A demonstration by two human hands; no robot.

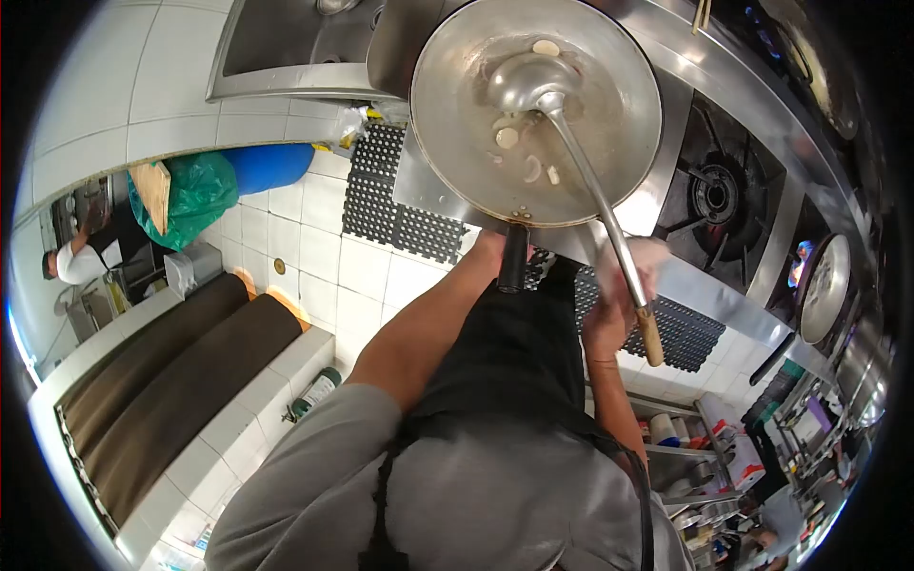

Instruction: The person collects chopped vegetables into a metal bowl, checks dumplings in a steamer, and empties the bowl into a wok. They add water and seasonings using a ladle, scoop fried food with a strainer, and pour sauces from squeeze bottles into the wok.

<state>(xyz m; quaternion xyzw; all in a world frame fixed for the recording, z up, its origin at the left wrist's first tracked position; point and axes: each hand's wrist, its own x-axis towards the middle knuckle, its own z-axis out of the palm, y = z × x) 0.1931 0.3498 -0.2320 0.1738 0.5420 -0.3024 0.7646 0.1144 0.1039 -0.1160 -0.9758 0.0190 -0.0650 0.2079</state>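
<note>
A large steel wok [447, 143] sits in front of me, holding thin cloudy liquid and several pale slices. A ladle [592, 183] rests bowl-down in it; its long shaft crosses the rim towards me and ends in a wooden grip. My left hand [489, 249] is beside the wok's black handle [512, 259], close under the rim, its fingers hidden. Behind the ladle's shaft is my right hand [611, 319], smeared by motion while the ladle looks sharp. I cannot tell whether that hand grips the shaft.
A gas burner [716, 192] is right of the wok, with a smaller pan [824, 290] beyond it. Perforated black mats [381, 205] lie on the tiled floor. At left are a green bag [202, 195], a blue barrel [271, 168] and another person [81, 255].
</note>
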